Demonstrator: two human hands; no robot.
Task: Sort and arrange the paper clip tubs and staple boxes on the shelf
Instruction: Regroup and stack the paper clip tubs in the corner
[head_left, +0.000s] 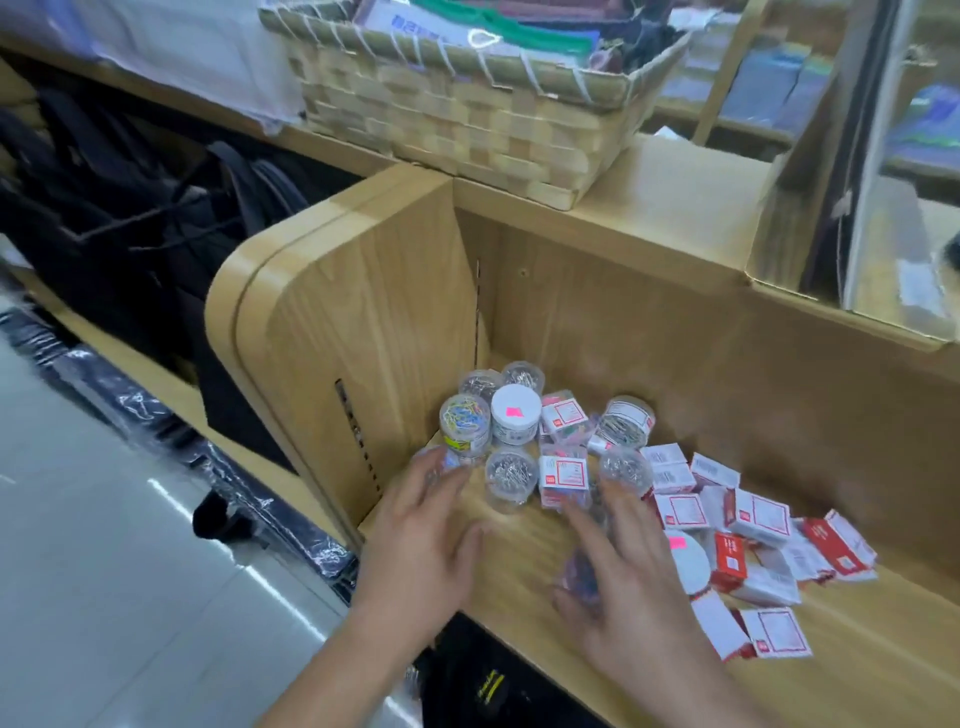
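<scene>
Both hands are over the front of the shelf; pic is motion-blurred. Left hand: fingers straight, tips on a clear tub at the shelf's 9 o'clock corner, not wrapped round it. Right hand: fingers spread over a clear, purplish item under the palm; can't tell if it's grasped or just covered.

Paper clip tubs are bunched approx 11–12 o'clock from the hands, next to the side wall. Staple boxes are heaped at 3 o'clock, w/ a stray red-and-white box in among the tubs.

Risks, as I judge them:
- I see no lip on the front edge at 6 o'clock, so a fast sweep could push tubs or boxes off to the floor.
- Tubs stand tight together, so a nudge to one prob. topples its neighbours, and a tub on its side will roll.
- A dropped tub may pop its lid and spill clips.
- The loose box heap can slide when one is pulled out.

Orientation: most tubs are upright, axis vertical, lids up. One labelled tub is tipped, top toward approx 1 o'clock. The boxes' long axes are mixed, w/ no common direction.
</scene>
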